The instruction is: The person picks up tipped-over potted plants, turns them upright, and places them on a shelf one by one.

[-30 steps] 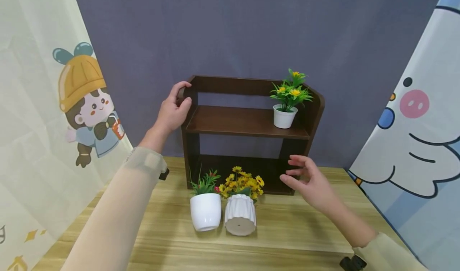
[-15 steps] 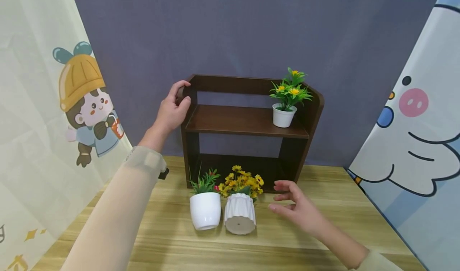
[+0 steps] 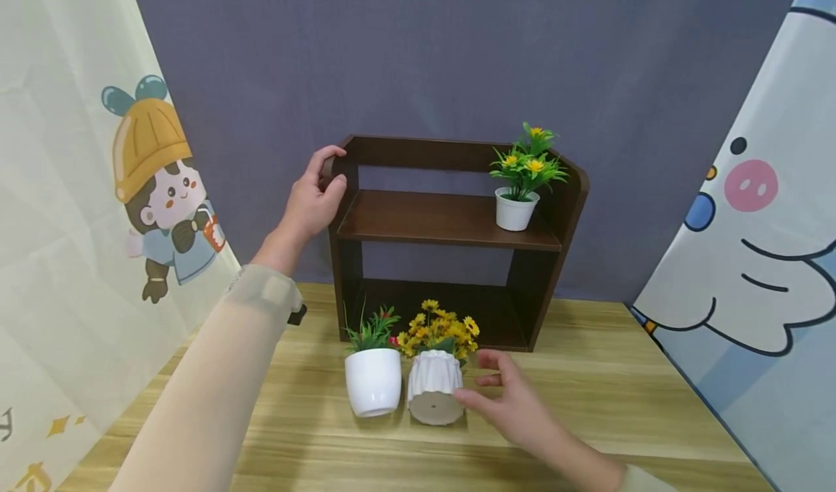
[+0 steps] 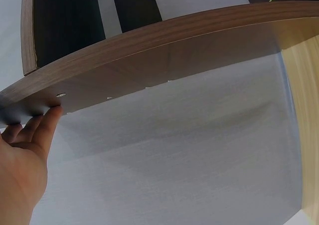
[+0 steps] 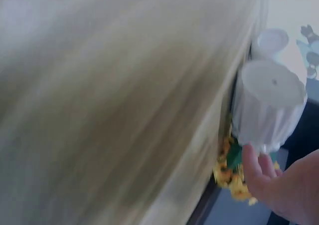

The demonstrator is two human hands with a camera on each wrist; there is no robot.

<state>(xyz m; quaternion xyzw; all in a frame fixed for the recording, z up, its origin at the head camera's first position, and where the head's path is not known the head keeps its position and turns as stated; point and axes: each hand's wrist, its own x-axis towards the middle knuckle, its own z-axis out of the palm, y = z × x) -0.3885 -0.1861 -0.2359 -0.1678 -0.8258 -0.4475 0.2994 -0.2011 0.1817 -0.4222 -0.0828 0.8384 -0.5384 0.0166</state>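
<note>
My left hand (image 3: 315, 198) holds the upper left side panel of a dark brown two-tier shelf (image 3: 451, 220). In the left wrist view, its fingers (image 4: 46, 130) touch the panel's outer face; the thumb is hidden there. A white ribbed flowerpot (image 3: 435, 387) with yellow flowers (image 3: 440, 332) lies on its side, base towards me. Right beside it is my right hand (image 3: 516, 405), fingers loosely bent, thumb tip at the pot's right edge; whether they touch is unclear. The right wrist view shows the fingers (image 5: 255, 172) near the ribbed pot's flower end.
A smooth white flowerpot (image 3: 374, 382) with green leaves and red blooms lies left of the ribbed one. On the shelf's upper board, at right, stands a small white pot (image 3: 514, 210) with yellow flowers. The wooden table (image 3: 366, 448) meets a grey-blue cloth (image 3: 457, 56) behind.
My right hand has moved left and towards me, from the shelf's lower right side to the ribbed flowerpot. The left hand stays on the shelf, and the pots have not moved.
</note>
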